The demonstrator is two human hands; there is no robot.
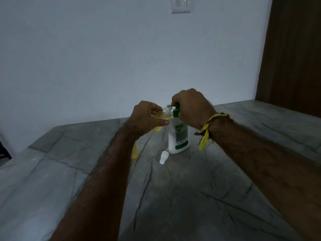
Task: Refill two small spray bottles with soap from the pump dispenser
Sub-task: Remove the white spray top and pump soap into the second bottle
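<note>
Two bare forearms reach forward from the bottom edge over a grey veined stone counter (173,197). Farther out, a small white spray cap (164,157) lies on its side on the counter, just in front of the white pump dispenser (178,136). A second yellow bottle (134,152) shows partly behind the left forearm. The left hand (147,117) grips a small spray bottle (162,117) holding yellow liquid, fingers curled round it, its open neck tilted up to the green nozzle. The right hand (192,106), a yellow thread band (206,131) at its wrist, has fingers curled over the green pump head (176,111). Behind stands a pale wall with a switch plate (180,5).
</note>
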